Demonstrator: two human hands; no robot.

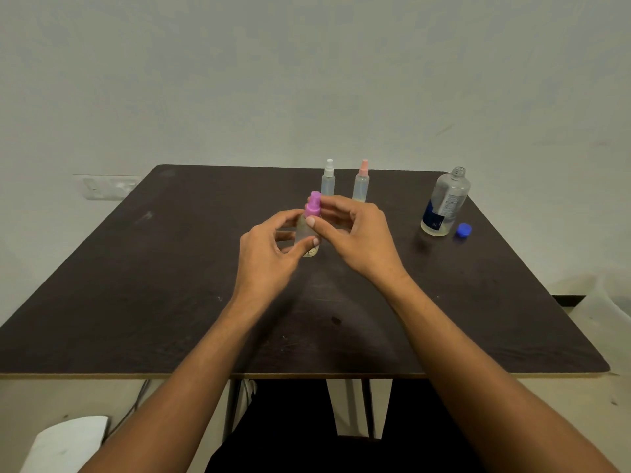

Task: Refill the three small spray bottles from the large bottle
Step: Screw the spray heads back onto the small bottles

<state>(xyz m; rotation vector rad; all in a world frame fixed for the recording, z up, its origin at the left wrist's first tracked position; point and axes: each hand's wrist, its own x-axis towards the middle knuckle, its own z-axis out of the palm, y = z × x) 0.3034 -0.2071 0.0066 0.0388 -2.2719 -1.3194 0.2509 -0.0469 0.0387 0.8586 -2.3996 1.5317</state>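
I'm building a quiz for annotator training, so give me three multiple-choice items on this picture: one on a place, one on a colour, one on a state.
1. Where is the blue cap?
A. screwed onto the large bottle
B. on the table beside the large bottle
C. on the floor

2. What colour is the spray top of the small bottle being held?
A. white
B. purple
C. pink

3. How does the large bottle stand?
A. upright, uncapped
B. upright, capped
C. on its side

Answers:
1 B: the cap lies on the tabletop just right of the bottle's base.
2 B: the right hand pinches the purple top while the left hand holds the body.
3 A: its threaded neck is bare.
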